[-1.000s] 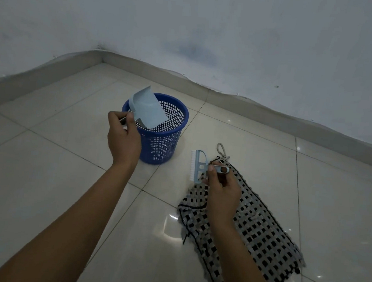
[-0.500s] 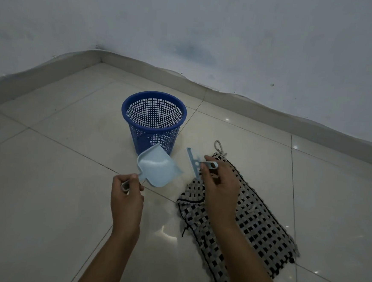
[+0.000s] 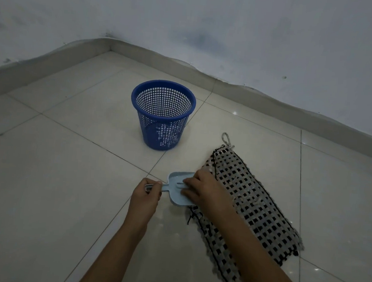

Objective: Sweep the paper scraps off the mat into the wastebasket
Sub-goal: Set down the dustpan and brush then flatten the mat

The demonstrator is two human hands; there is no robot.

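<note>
Closest to the camera, both bare forearms reach out over the pale tiled floor (image 3: pixel 42 196). The left hand (image 3: pixel 145 199) has its fingers curled and pinched around the handle of a small light-blue dustpan (image 3: pixel 177 190), which sits low on the tiles right at the near-left edge of the mat (image 3: pixel 253 204). The right hand (image 3: pixel 201 190) lies across the pan's open side, fingers bent and close together, pressing down on something pale blue; it's mostly hidden, so I can't tell exactly what they're gripping. The mat is a black-and-white woven check thing, lying flat and running off to the right, with a little cord loop (image 3: pixel 226 139) at its far corner. Can't make out any paper scraps on it. Further back, the blue mesh wastebasket (image 3: pixel 161 114) stands upright, apart from the mat, with the wall (image 3: pixel 212 20) behind it.
</note>
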